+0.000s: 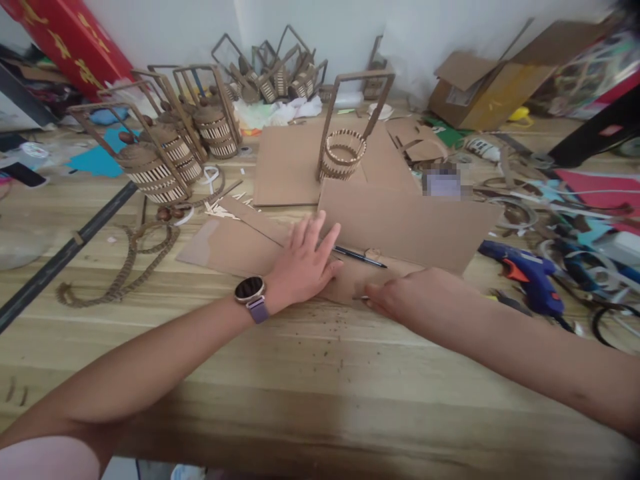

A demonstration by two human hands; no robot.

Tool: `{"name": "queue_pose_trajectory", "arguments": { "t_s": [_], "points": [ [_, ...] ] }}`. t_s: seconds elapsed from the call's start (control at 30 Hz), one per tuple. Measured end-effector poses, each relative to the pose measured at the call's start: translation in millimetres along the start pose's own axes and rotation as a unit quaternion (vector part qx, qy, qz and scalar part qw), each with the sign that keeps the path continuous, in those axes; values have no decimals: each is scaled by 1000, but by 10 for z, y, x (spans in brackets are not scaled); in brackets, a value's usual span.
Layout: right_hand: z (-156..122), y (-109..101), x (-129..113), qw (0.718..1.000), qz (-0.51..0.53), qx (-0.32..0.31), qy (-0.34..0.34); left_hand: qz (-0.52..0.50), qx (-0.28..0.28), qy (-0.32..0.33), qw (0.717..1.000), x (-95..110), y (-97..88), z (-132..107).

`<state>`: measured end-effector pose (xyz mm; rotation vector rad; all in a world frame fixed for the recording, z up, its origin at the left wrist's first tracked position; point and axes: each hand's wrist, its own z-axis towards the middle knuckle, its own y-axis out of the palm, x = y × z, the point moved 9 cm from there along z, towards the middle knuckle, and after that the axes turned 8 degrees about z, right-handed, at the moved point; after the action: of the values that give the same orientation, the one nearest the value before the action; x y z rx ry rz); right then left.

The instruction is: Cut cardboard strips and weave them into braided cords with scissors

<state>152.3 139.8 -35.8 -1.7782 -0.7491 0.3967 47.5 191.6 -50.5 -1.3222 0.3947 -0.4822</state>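
Observation:
My left hand point(305, 263), with a watch on its wrist, lies flat and open on a brown cardboard sheet point(240, 243) on the wooden table. My right hand point(407, 297) is closed in a pinch on a thin pointed tool whose tip touches the cardboard just right of the left hand. A black pen point(359, 257) lies on the cardboard between the two hands. Behind it rests a larger cardboard sheet point(415, 223).
An unfinished cardboard lantern point(345, 150) stands on a sheet behind. Several finished lanterns point(165, 157) stand at the back left. A blue glue gun point(530, 277) lies at the right among scraps and cables. A braided cord point(125, 267) lies at the left beside a black bar point(60, 257).

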Motion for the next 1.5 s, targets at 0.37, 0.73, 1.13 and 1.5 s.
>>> {"name": "queue_pose_trajectory", "arguments": {
  "t_s": [0.37, 0.73, 1.13, 1.5],
  "points": [
    [100, 165, -67, 999, -10, -33, 5, 4, 2, 52, 999, 296, 242, 156],
    [-40, 178, 46, 1000, -8, -23, 12, -11, 9, 55, 998, 287, 230, 133],
    [-252, 373, 250, 998, -15, -39, 51, -18, -1, 55, 998, 284, 202, 127],
    [-243, 228, 199, 998, 28, -47, 36, -9, -6, 52, 999, 286, 222, 134]
  ]
}}
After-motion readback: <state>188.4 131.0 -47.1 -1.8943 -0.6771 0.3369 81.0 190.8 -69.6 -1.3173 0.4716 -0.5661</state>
